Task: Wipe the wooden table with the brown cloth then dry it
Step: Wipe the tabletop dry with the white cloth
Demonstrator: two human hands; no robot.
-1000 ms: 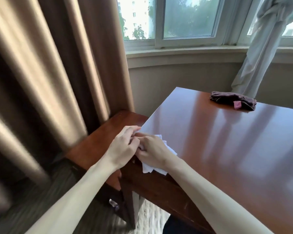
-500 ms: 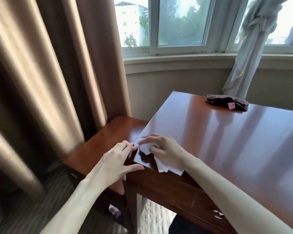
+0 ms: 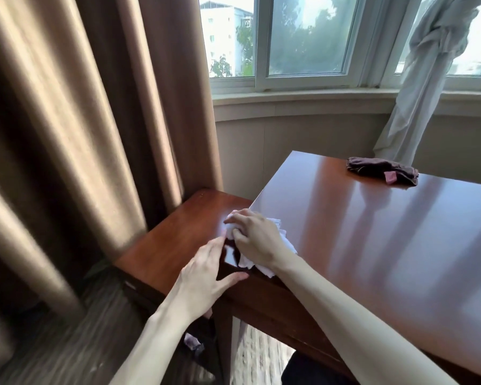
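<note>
Right hand (image 3: 254,240) now pressing a crumpled white cloth (image 3: 283,240) onto the near-left corner of the worktop (image 3: 372,245); fingers (image 3: 239,218) curled over the wad, holding it down. A second ago both hands were bunched together working that cloth at the corner edge; since then the left hand (image 3: 206,276) has let go and dropped back. It now sits with fingers straight and relaxed, holding nothing, fingertips at the worktop's corner edge, thumb out along the front edge. Cloth has shifted a little further along the left edge, and the head has tilted so more window (image 3: 303,37) shows. Brown cloth (image 3: 382,171) is unmoved: bunched at the far edge of the worktop, pink tag showing, well apart from both hands, just in front of the knotted white curtain (image 3: 417,87). My read: wet wipe is done, brown cloth parked, this is the start of the drying pass with the white cloth, one-handed. Most of the surface still to cover. Lower side table (image 3: 184,232) to the left not involved.
</note>
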